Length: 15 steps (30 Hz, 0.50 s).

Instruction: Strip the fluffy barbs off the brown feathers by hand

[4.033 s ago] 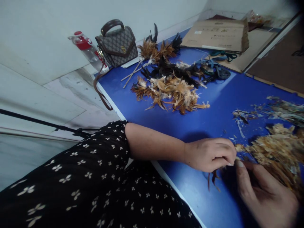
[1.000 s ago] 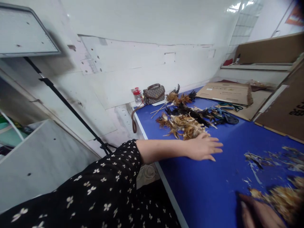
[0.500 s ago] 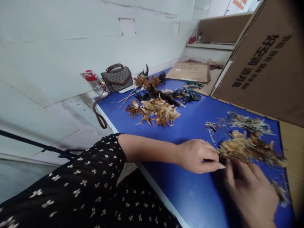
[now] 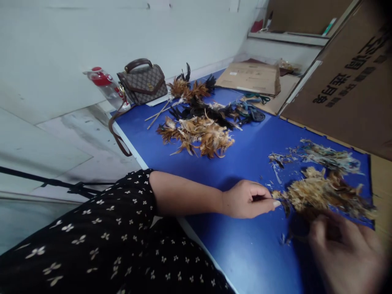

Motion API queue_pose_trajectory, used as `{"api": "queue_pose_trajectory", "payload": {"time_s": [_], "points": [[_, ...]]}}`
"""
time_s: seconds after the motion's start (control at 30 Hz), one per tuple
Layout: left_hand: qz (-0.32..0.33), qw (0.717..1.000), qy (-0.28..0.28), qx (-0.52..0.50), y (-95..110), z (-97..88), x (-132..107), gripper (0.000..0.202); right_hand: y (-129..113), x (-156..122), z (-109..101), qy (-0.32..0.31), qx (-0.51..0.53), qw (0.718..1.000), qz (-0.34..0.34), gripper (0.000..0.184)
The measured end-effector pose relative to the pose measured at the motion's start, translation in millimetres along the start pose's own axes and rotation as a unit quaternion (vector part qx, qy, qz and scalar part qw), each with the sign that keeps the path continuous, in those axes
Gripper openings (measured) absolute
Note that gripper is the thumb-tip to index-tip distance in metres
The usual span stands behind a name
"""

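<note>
My left hand (image 4: 249,199) is closed in a pinch just above the blue table, thumb and forefinger together on a small brown feather (image 4: 285,206). Right of it lies a pile of fluffy tan and brown feathers (image 4: 310,192). My right hand (image 4: 349,249), smeared by motion, has its fingers curled in at the near edge of this pile. What its fingertips hold is too blurred to make out. Dark wisps of fluff (image 4: 284,239) show between the hands, near the tabletop. Behind the pile are pale, stripped-looking feather pieces (image 4: 333,157).
Bunches of golden-brown feathers (image 4: 211,136) and black feathers (image 4: 202,112) lie at the table's middle back, with thin sticks (image 4: 156,118) beside them. A handbag (image 4: 143,83) and a bottle (image 4: 107,87) stand far left. Flat cardboard (image 4: 248,77) and a tall carton (image 4: 346,81) bound the back right.
My right hand has moved away from my left, to the right and nearer. My left hand stays pinched. The camera view has tilted slightly down.
</note>
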<state>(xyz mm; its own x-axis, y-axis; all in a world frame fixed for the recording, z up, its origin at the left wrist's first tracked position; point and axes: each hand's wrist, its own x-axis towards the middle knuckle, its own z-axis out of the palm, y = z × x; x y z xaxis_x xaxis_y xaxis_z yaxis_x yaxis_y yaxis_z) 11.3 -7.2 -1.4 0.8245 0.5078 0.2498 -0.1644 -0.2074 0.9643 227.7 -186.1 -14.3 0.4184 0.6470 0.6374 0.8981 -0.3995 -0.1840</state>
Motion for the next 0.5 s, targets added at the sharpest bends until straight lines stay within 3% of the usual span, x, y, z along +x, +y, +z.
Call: {"api": "queue_pose_trajectory", "payload": {"time_s": [0.13,0.27,0.4,0.5], "points": [[0.014,1.000,0.011,-0.010,-2,-0.9,2,0.029,1,1,1,-0.049,-0.056,0.995,-0.069,0.031],[0.043,0.999,-0.018,-0.008,-3,-0.9,2,0.028,14,1,8,-0.070,-0.071,0.988,-0.115,0.028],[0.021,0.999,-0.030,-0.027,0,-1.3,2,0.028,9,4,4,-0.041,-0.036,0.996,-0.073,0.025],[-0.076,0.992,-0.030,-0.094,1,0.2,3,0.028,-7,8,-6,-0.029,0.012,0.999,-0.025,0.028]]}}
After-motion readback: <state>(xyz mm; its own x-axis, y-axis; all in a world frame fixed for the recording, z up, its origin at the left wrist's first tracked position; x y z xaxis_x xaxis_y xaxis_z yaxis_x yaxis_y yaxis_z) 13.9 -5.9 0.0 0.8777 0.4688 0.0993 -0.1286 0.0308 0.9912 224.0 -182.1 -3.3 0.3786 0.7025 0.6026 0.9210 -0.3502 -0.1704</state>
